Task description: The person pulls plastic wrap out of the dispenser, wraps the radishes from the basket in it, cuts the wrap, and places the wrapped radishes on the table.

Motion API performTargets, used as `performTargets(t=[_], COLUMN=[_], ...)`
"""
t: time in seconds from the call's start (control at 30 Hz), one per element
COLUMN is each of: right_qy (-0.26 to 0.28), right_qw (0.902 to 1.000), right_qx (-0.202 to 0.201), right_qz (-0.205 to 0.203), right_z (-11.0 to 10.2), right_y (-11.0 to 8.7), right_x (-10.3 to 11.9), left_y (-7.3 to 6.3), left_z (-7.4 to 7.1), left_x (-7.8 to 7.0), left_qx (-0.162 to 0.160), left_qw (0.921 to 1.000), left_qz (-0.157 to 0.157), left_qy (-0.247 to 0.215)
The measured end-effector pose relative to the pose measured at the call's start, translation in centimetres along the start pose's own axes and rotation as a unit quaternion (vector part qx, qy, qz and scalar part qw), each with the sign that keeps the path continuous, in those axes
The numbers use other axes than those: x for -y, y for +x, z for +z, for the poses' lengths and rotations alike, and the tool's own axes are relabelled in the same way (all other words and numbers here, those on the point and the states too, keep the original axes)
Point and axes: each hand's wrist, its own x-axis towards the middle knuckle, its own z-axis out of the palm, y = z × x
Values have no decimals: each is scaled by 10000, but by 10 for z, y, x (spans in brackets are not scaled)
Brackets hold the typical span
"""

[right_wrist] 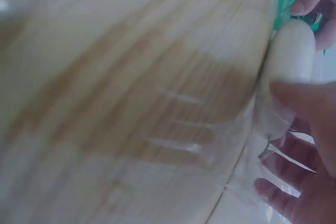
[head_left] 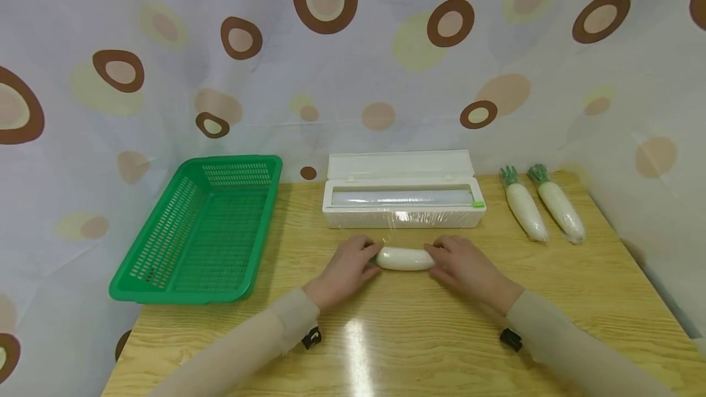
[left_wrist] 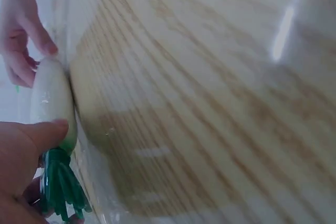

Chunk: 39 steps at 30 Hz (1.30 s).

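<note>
A white radish (head_left: 405, 258) lies sideways on the table, its green leafy top (left_wrist: 62, 184) toward the left. My left hand (head_left: 349, 267) grips the leaf end, thumb across the radish in the left wrist view. At the tapered end my right hand (head_left: 464, 267) holds the radish, its thumb (right_wrist: 294, 94) on the white body and the other fingers behind. Clear cling film (head_left: 405, 234) runs from the box toward the radish; its exact edges are hard to see. Just beyond both hands stands the white cling film box (head_left: 402, 219), lid up, with the roll (head_left: 399, 197) inside.
To the left is a green plastic basket (head_left: 259, 250) with slotted sides. Two more white radishes, one (head_left: 526, 210) beside the other (head_left: 561, 210), lie at the back right and look film-wrapped. Behind the wooden table (head_left: 430, 342) hangs a patterned curtain (head_left: 375, 66).
</note>
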Motion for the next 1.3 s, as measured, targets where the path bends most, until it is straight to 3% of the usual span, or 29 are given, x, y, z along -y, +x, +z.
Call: performTargets(t=[0.23, 0.53, 0.7, 0.9, 1.0, 1.13, 1.23, 1.3], right_qy=[70, 171, 190, 106, 136, 195, 250, 232], right_qw=[9983, 9962, 9939, 9967, 9979, 9951, 9870, 9827], right_qx=[196, 243, 283, 151, -104, -880, -1509, -1712], right_qz=[541, 813, 1049, 786, 628, 407, 486, 663], right_z=[2, -1, 0, -1, -6, -19, -29, -35], right_y=[8, 11, 13, 8, 4, 0, -1, -2], right_x=[-6, -13, -18, -22, -27, -42, -59, -71], left_y=[10, 16, 17, 14, 13, 13, 16, 20], left_z=[9, 10, 8, 5, 4, 3, 1, -1], left_x=[9, 18, 19, 15, 12, 7, 2, -3], left_qx=[-32, -461, -367, -141, -211, -432, -593, -587], left_qw=[9983, 9974, 9957, 9941, 9932, 9910, 9890, 9890], left_qz=[-377, -284, -429, -607, -608, -462, -278, -161], left_qy=[449, 479, 739, 893, 972, 1180, 1328, 1349])
